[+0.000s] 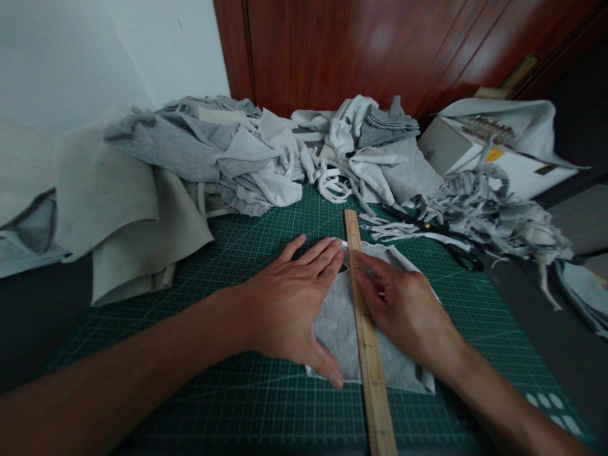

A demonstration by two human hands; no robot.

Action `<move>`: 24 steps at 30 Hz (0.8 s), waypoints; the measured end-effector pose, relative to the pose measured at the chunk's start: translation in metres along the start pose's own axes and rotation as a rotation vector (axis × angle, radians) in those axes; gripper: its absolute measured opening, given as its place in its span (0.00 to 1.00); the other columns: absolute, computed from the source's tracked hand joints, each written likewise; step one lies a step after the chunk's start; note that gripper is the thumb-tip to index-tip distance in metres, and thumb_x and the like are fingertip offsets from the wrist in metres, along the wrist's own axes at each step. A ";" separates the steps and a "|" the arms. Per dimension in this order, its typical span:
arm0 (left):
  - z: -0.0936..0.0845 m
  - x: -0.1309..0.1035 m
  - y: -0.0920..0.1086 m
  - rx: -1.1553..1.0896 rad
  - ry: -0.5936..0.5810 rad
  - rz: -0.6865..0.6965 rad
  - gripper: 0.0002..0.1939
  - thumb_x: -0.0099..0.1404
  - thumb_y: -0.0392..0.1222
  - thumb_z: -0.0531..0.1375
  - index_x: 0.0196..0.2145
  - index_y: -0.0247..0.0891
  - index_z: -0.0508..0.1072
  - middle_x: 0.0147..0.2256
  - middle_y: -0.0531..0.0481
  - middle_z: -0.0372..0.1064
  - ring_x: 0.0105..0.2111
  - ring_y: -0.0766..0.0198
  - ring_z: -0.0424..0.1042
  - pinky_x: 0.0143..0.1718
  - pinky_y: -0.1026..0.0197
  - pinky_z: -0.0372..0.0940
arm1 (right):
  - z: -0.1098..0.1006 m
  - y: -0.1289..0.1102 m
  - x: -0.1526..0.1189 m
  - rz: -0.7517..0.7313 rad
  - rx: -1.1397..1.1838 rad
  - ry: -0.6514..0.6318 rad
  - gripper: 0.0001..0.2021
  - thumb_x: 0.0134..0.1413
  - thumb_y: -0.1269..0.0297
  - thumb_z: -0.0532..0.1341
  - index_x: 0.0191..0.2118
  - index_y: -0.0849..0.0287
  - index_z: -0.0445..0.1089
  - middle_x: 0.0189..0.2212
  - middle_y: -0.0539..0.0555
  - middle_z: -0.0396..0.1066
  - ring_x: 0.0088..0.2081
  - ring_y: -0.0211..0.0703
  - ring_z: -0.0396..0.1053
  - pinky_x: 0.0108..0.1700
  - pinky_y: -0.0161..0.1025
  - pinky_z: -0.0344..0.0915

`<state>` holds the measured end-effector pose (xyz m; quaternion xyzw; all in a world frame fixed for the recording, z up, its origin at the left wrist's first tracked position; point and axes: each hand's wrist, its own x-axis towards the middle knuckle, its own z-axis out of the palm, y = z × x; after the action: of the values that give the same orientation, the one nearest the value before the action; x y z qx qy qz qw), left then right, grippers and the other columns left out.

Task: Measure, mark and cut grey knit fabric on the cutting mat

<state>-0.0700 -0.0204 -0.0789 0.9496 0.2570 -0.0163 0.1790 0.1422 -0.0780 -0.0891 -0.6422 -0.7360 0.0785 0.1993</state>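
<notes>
A grey fabric piece [338, 323] with pale edges lies flat on the green cutting mat [247, 405]. Across it, running from near to far, rests a wooden ruler [368, 342]. My left hand [297, 301] is spread on the fabric's left part, thumb stretched toward me and fingertips close to the ruler's left edge. On the other side, my right hand [408, 304] touches the ruler's upper half with its fingertips; its index finger is extended and the other fingers are curled. A small dark spot shows on the fabric beside my left fingertips.
Black scissors [427, 227] lie right of the ruler's far end, near pale fabric strips [389, 229]. Grey fabric heaps [228, 149] line the back. A white box [494, 158] stands at the back right. Thick beige sheets [114, 209] hang over the mat's left edge.
</notes>
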 end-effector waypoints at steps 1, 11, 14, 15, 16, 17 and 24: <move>0.000 0.000 0.000 0.001 0.002 0.000 0.71 0.54 0.80 0.58 0.75 0.26 0.34 0.75 0.33 0.21 0.76 0.43 0.25 0.73 0.39 0.19 | 0.000 0.000 0.000 0.006 -0.001 0.001 0.23 0.69 0.63 0.54 0.64 0.63 0.72 0.33 0.60 0.84 0.28 0.52 0.81 0.30 0.44 0.73; -0.001 0.002 0.001 0.011 -0.024 -0.013 0.71 0.55 0.79 0.58 0.75 0.25 0.35 0.75 0.32 0.20 0.76 0.42 0.24 0.72 0.40 0.19 | 0.001 -0.003 0.002 0.011 -0.027 -0.014 0.23 0.69 0.64 0.53 0.64 0.63 0.71 0.32 0.60 0.84 0.27 0.53 0.81 0.29 0.44 0.70; -0.003 0.002 0.002 0.008 -0.044 -0.027 0.72 0.54 0.79 0.58 0.75 0.25 0.34 0.75 0.32 0.19 0.76 0.42 0.23 0.72 0.39 0.19 | 0.003 -0.002 0.002 0.000 -0.078 -0.037 0.23 0.69 0.65 0.52 0.64 0.64 0.70 0.32 0.61 0.84 0.25 0.53 0.80 0.27 0.43 0.67; -0.004 0.003 0.002 0.005 -0.050 -0.033 0.72 0.54 0.79 0.58 0.75 0.26 0.33 0.75 0.33 0.19 0.76 0.42 0.23 0.72 0.39 0.19 | 0.003 -0.001 0.002 -0.019 -0.107 -0.039 0.23 0.70 0.65 0.51 0.64 0.65 0.71 0.31 0.61 0.84 0.24 0.53 0.80 0.26 0.43 0.66; -0.004 0.003 0.003 0.002 -0.054 -0.038 0.72 0.54 0.79 0.59 0.75 0.26 0.33 0.75 0.33 0.19 0.76 0.43 0.23 0.72 0.39 0.19 | 0.004 -0.001 0.002 -0.044 -0.138 -0.037 0.23 0.70 0.65 0.51 0.64 0.65 0.71 0.30 0.61 0.83 0.23 0.53 0.79 0.25 0.42 0.64; -0.005 0.003 0.003 -0.001 -0.058 -0.041 0.72 0.54 0.79 0.59 0.75 0.26 0.33 0.75 0.32 0.19 0.76 0.43 0.23 0.72 0.39 0.19 | 0.005 0.000 0.001 -0.074 -0.166 -0.031 0.23 0.70 0.65 0.51 0.63 0.65 0.71 0.29 0.61 0.83 0.23 0.53 0.79 0.24 0.42 0.63; -0.005 0.002 0.002 -0.017 -0.047 -0.039 0.72 0.53 0.79 0.60 0.75 0.26 0.34 0.75 0.32 0.20 0.76 0.42 0.24 0.72 0.36 0.20 | 0.019 0.002 -0.005 -0.134 -0.469 0.093 0.24 0.73 0.64 0.49 0.66 0.70 0.65 0.23 0.58 0.80 0.16 0.48 0.74 0.17 0.39 0.53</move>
<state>-0.0674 -0.0196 -0.0733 0.9422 0.2714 -0.0400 0.1925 0.1368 -0.0803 -0.1075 -0.6235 -0.7651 -0.1375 0.0835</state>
